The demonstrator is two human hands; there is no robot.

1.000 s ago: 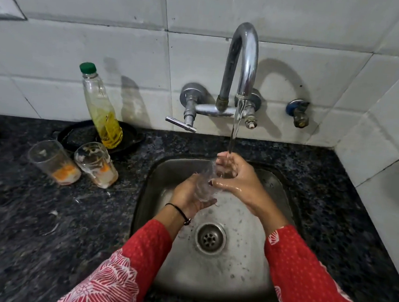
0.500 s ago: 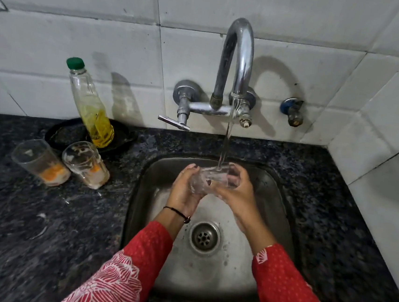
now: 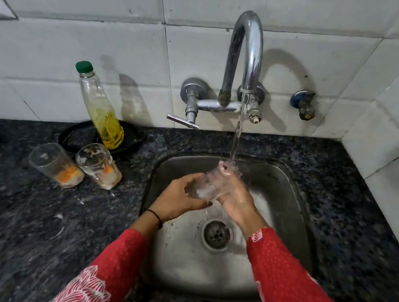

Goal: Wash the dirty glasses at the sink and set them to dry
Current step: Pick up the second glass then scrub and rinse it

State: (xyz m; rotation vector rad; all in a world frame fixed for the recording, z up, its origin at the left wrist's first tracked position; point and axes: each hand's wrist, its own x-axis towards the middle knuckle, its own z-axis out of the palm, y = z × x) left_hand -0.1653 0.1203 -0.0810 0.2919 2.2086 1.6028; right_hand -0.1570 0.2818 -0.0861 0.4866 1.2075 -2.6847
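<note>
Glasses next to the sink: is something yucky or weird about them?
Yes. The left glass and the right glass on the counter hold orange and whitish leftovers at the bottom: still unwashed. Pale specks dot the counter nearby. Nothing looks broken.

Right of the sink (image 3: 295, 208) the granite counter (image 3: 349, 201) runs open to the tiled side wall (image 3: 398, 150). On the other side, the left dirty glass (image 3: 57, 165) and right dirty glass (image 3: 99, 165) (just beside each other) and a bottle of yellow liquid (image 3: 100, 107) on a black dish (image 3: 134, 136) crowd the back. The faucet lever (image 3: 183, 121) juts forward near the sink's back-left corner.
</note>
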